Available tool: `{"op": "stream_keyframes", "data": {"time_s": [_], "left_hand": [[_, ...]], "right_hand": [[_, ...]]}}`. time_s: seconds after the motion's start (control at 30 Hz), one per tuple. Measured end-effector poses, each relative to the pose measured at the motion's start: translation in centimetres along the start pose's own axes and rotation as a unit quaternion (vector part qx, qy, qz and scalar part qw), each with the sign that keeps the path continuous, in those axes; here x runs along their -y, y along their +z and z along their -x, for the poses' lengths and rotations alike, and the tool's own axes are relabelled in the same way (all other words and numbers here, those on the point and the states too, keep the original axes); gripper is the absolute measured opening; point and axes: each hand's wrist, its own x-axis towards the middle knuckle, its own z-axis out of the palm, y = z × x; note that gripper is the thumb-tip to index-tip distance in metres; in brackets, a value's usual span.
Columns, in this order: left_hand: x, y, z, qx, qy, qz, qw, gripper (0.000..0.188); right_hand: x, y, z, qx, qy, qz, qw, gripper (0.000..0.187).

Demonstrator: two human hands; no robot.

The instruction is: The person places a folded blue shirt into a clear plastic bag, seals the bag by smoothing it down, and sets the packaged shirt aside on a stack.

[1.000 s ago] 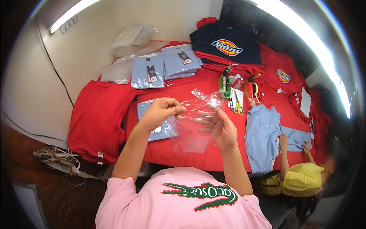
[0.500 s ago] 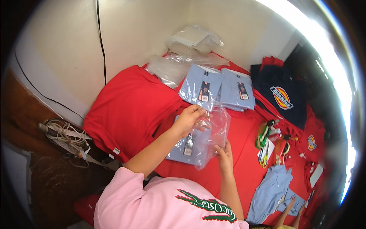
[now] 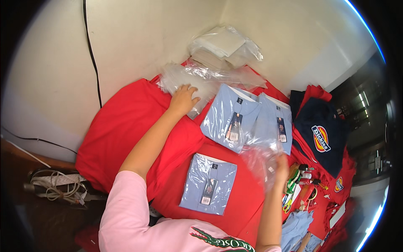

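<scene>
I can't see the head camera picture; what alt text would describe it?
Seen from above, a person in a pink shirt rests the left hand on a pile of clear plastic bags while the right hand holds an empty clear bag. Three bagged, folded light-blue shirts lie on a table covered in red cloth.

right hand (image 3: pixel 280 164): blurred, fingers partly behind clear plastic bag (image 3: pixel 262 157) | small tools (image 3: pixel 303 185): too small to identify | light-blue garments (image 3: pixel 296 229): cut off at the lower edge | surface: hidden beneath red cloth (image 3: pixel 121 130) | left hand (image 3: pixel 183 98): palm unseen
</scene>
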Motion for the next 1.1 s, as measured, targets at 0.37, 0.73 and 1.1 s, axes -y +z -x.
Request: {"op": "stream_keyframes", "data": {"time_s": [0.37,0.73,1.1], "left_hand": [[2.0,3.5,0.2,0.117,-0.072,-0.2,0.97,0.096],[1.6,-4.1,1.1,-0.121,-0.114,0.065,0.984,0.034],[3.0,3.0,0.7,0.058,-0.06,-0.115,0.99,0.068]], "right_hand": [[8.0,31.8,-15.7,0.156,-0.496,0.31,0.796,0.047],[-2.2,44.4,-23.9,0.099,-0.259,0.145,0.95,0.029],[-3.6,36.3,-33.0,0.141,0.202,0.158,0.956,0.038]]}}
